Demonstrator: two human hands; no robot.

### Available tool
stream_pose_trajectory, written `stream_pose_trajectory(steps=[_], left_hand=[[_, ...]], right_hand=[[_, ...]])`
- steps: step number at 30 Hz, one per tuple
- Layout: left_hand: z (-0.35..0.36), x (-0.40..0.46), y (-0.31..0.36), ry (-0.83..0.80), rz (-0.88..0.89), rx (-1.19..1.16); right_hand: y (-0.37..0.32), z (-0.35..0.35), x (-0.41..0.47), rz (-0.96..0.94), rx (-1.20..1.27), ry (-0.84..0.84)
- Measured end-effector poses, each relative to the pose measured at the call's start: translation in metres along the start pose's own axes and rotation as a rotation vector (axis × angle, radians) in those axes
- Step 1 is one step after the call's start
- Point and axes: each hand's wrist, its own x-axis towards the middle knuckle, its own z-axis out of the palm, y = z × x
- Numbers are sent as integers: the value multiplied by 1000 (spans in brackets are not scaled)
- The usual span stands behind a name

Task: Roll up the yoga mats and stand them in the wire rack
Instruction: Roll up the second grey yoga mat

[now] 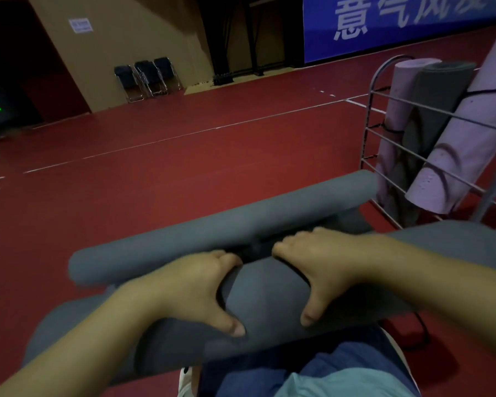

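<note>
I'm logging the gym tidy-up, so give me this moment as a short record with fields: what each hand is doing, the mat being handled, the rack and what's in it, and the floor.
left hand: left hand grips the rolled grey foam yoga mat
right hand: right hand grips the same roll
second mat: another grey rolled mat lies just beyond the hands
rack: grey wire rack at right, on the floor
rack contents: two lilac rolled mats and one dark grey rolled mat, standing
floor: red sports floor with white lines

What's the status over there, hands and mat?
Left hand and right hand both gripping the grey mat, rolled. Wire rack on the right, already holding rolled mats. Second grey roll lies just ahead.
</note>
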Motion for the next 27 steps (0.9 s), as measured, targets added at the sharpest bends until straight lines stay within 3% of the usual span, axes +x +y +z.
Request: stream_pose_trajectory(steps=[10,16,21,23,27], left_hand=[[6,27,-24,-158,-40,-263],[-5,44,-38,-297,-100,-389],[-10,54,-48,-390,-154,-447],[-8,54,-55,-371,-174,-447],[-17,53,-63,-124,-233,-502]], right_hand=[[17,7,21,15,285,-109],[6,-1,18,-26,193,74],[-4,8,23,-26,237,122],[1,7,24,-18,268,127],[7,3,30,-26,287,102]])
